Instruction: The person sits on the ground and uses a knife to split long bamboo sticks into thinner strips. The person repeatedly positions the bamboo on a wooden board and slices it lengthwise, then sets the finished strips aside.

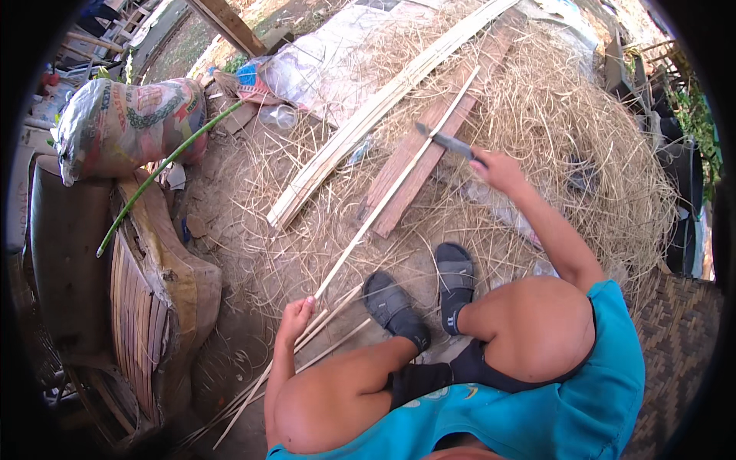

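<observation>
Sitting low over bare ground, person in teal shirt, dark shorts and dark shoes.

Left hand [295,316] at 7 o'clock, fingers closed round the near end of a long pale strip [399,180]. The strip runs up toward 1 o'clock and lies across a reddish plank [429,153]. Right hand [497,169] at 2 o'clock, closed on the handle of a knife [445,141]; the blade meets the strip over the plank.

Containers: stuffed sack [126,123] at 10 o'clock, printed in green, orange and red, tied shut, contents hidden. It rests on a worn seat [73,253] with slatted side. Clear plastic bottle [277,115] at 11 o'clock lying on its side, contents not discernible.

Around: bundle of pale split slats [368,115] left of the plank, running parallel to it. Green stalk [172,157] leaning from the sack down to 9 o'clock. Thick heap of straw-coloured shavings [606,153] from 12 to 3 o'clock, under and around the plank. More loose strips [253,391] on the ground by the left knee, at 7 o'clock. Clear plastic sheet [337,54] at 12 o'clock. Woven mat [678,345] at 4 o'clock.
</observation>
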`<action>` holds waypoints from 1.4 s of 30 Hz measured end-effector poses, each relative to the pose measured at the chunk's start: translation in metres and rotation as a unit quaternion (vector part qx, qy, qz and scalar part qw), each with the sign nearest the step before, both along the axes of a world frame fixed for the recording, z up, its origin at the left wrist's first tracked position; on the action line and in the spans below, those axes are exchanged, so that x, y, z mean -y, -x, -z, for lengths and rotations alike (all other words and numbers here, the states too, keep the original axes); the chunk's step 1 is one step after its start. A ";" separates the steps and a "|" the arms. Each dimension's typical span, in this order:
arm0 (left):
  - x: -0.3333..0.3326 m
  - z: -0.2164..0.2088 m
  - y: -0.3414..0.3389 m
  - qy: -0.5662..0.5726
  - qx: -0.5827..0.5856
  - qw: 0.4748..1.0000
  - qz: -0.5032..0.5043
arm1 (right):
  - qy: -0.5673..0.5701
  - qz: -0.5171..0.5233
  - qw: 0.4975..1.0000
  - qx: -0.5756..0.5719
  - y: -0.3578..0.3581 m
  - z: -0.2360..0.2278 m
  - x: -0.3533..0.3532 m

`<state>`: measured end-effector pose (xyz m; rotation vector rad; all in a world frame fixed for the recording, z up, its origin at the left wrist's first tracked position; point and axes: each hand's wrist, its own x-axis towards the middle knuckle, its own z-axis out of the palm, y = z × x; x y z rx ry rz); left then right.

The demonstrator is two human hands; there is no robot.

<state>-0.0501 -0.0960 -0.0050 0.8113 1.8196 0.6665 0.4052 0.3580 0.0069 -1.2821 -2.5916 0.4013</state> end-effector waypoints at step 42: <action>-0.090 -0.017 -0.070 -0.013 -0.176 0.970 0.168 | 0.169 0.258 0.951 0.012 -0.007 -0.057 -0.006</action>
